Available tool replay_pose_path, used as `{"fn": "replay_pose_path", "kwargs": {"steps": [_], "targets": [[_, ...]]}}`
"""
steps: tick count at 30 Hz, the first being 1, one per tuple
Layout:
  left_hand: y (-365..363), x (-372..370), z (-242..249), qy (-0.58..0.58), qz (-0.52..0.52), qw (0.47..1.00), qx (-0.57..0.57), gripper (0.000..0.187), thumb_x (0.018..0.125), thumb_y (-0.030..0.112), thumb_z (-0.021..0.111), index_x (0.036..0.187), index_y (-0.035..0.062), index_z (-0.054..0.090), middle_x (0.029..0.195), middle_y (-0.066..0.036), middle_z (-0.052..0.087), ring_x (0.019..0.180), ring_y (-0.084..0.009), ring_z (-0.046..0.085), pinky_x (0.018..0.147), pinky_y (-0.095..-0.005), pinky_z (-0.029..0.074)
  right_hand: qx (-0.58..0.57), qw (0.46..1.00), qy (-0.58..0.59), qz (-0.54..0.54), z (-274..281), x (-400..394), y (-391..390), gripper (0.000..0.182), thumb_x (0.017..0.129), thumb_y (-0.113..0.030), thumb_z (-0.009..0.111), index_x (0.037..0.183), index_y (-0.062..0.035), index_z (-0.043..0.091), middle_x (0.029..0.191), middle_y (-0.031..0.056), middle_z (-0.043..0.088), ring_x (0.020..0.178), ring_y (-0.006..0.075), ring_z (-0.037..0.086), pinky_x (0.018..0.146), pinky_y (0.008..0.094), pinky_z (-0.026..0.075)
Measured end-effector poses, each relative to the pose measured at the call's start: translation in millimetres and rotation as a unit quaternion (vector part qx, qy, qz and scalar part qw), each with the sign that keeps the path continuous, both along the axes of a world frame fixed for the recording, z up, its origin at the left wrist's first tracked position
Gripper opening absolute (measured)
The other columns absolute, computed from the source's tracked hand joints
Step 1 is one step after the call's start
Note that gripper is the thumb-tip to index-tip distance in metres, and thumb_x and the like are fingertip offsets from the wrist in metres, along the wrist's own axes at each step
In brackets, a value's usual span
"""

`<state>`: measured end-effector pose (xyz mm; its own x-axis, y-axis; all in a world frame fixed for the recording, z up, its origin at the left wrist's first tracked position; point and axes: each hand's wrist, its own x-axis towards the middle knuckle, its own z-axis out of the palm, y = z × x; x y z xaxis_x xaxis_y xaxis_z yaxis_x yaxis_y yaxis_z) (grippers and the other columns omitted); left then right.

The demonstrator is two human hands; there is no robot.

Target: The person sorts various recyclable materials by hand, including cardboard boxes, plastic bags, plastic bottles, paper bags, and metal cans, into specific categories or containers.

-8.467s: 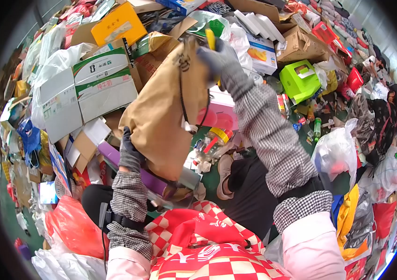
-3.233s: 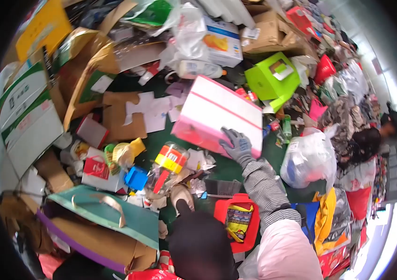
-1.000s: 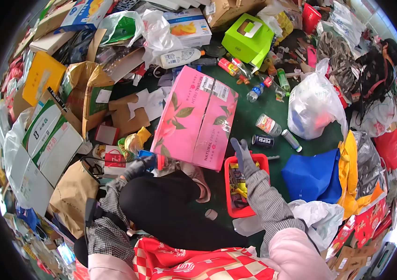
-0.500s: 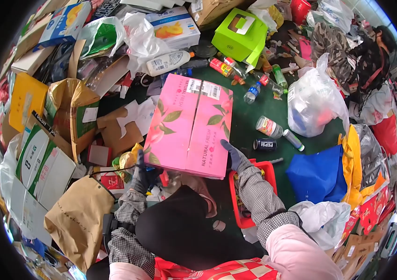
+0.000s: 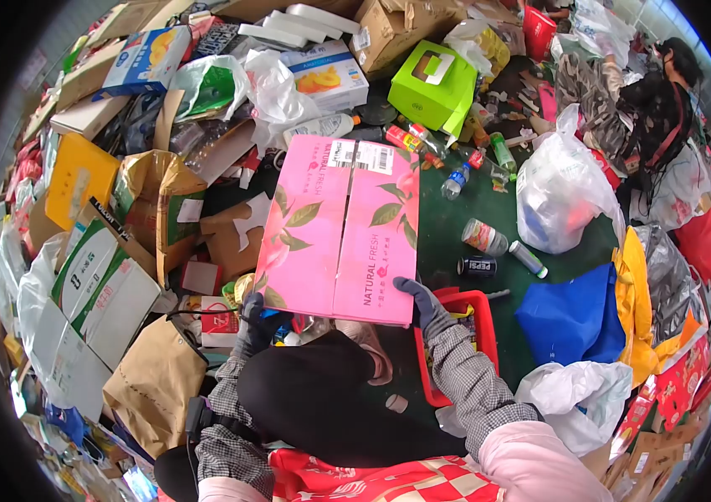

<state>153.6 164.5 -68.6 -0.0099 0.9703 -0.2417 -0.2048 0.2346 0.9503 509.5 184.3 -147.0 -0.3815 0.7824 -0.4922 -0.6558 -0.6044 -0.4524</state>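
Observation:
A pink cardboard box (image 5: pixel 305 243) printed with leaves and "NATURAL FRESH" is held up in front of me. Its broad taped face is towards me, with two white labels near the far edge. My left hand (image 5: pixel 257 325), in a dark glove, grips the near left corner. At the near right corner, my right hand (image 5: pixel 419 299) holds the edge with the thumb on the face; its other fingers are partly hidden. Just under my right forearm sits a red plastic basket (image 5: pixel 489 335) with small items in it.
Several bottles and a Pepsi can (image 5: pixel 478 266) lie on the green surface to the right, near a filled white plastic bag (image 5: pixel 569 197) and a blue bag (image 5: pixel 569 314). Cartons and a brown paper bag (image 5: pixel 155 381) crowd the left. A person (image 5: pixel 665 117) is at the far right.
The box has tilted, so its face looks more squarely at me and its near side has dropped from sight. Both hands keep hold of it. The whole view has shifted slightly.

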Motion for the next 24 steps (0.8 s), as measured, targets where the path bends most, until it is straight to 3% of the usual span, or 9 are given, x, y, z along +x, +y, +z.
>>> {"fn": "replay_pose_path", "kwargs": {"steps": [3,5,7,12,15,16,18,20,24], "targets": [[-2,3,19,0.138,-0.041,0.983,0.115,0.042,0.066,0.013,0.076,0.1,-0.0009,0.055,0.102,-0.015,0.057,0.092,-0.0309,0.058,0.082,-0.0382,0.048,-0.004,1.0,0.003,-0.016,35,0,-8,0.026,0.08,-0.011,0.062,0.104,-0.0015,0.058,0.097,0.0045,0.06,0.09,0.0158,0.059,0.08,0.0306,0.049],[-4,6,35,0.078,-0.033,0.992,0.095,0.042,0.07,0.012,0.073,0.105,-0.0014,0.054,0.107,-0.015,0.056,0.094,-0.029,0.059,0.083,-0.0376,0.048,0.068,0.997,-0.005,-0.033,61,2,-8,0.045,0.078,-0.005,0.059,0.122,-0.0045,0.048,0.106,0.0066,0.056,0.094,0.0172,0.057,0.082,0.0309,0.049],[-12,-19,49,0.244,-0.103,0.954,0.139,0.045,0.077,0.014,0.067,0.117,0.0031,0.05,0.112,-0.014,0.055,0.094,-0.0248,0.059,0.082,-0.0361,0.049,0.125,0.989,-0.019,-0.082,91,0,-5,0.058,0.077,-0.002,0.058,0.131,-0.008,0.039,0.114,0.008,0.053,0.098,0.0183,0.055,0.083,0.0315,0.048],[-61,-43,168,0.124,-0.11,0.974,-0.153,0.044,0.084,0.024,0.056,0.125,0.0124,0.045,0.115,-0.01,0.053,0.1,-0.0233,0.057,0.085,-0.0334,0.047,0.305,0.937,-0.094,-0.144,204,-12,7,0.08,0.071,0.002,0.064,0.139,-0.0103,0.025,0.126,0.01,0.046,0.11,0.0225,0.05,0.086,0.0333,0.048],[-105,-105,210,0.569,-0.333,0.742,-0.122,0.036,0.076,0.029,0.06,0.111,0.0201,0.062,0.098,-0.011,0.064,0.096,-0.0243,0.058,0.091,-0.0315,0.042,0.382,0.897,-0.163,-0.155,244,-21,20,0.087,0.068,0.003,0.068,0.14,-0.0082,0.022,0.129,0.011,0.042,0.111,0.0221,0.049,0.085,0.0336,0.049],[-119,-101,263,0.546,-0.335,0.748,-0.174,0.031,0.073,0.031,0.062,0.101,0.017,0.066,0.096,-0.011,0.065,0.095,-0.0229,0.059,0.087,-0.031,0.043,0.403,0.886,-0.181,-0.137,257,-21,25,0.093,0.066,0.005,0.071,0.141,-0.007,0.018,0.13,0.0118,0.041,0.11,0.0219,0.049,0.084,0.0336,0.05],[-138,-115,307,0.619,-0.174,0.726,-0.244,0.032,0.072,0.037,0.062,0.092,0.0119,0.069,0.08,-0.009,0.067,0.078,-0.0214,0.063,0.075,-0.0328,0.048,0.434,0.868,-0.207,-0.123,276,-29,28,0.088,0.067,0.006,0.068,0.14,-0.0074,0.02,0.129,0.0123,0.042,0.108,0.0229,0.051,0.084,0.0344,0.05],[-152,-109,329,0.867,-0.028,0.482,-0.124,0.03,0.075,0.034,0.054,0.081,0.0086,0.069,0.075,-0.014,0.065,0.074,-0.028,0.063,0.071,-0.0383,0.048,0.454,0.853,-0.233,-0.108,286,-37,27,0.084,0.068,0.004,0.066,0.139,-0.0073,0.023,0.127,0.0136,0.045,0.107,0.0236,0.052,0.084,0.035,0.049],[-130,-42,346,0.763,-0.006,0.623,0.171,0.033,0.073,0.025,0.064,0.101,0.0069,0.06,0.094,-0.014,0.062,0.084,-0.0314,0.06,0.075,-0.0437,0.046,0.461,0.863,-0.199,-0.059,294,-63,23,0.079,0.069,-0.001,0.066,0.138,-0.0066,0.027,0.122,0.0143,0.049,0.106,0.024,0.053,0.086,0.035,0.047]]}}
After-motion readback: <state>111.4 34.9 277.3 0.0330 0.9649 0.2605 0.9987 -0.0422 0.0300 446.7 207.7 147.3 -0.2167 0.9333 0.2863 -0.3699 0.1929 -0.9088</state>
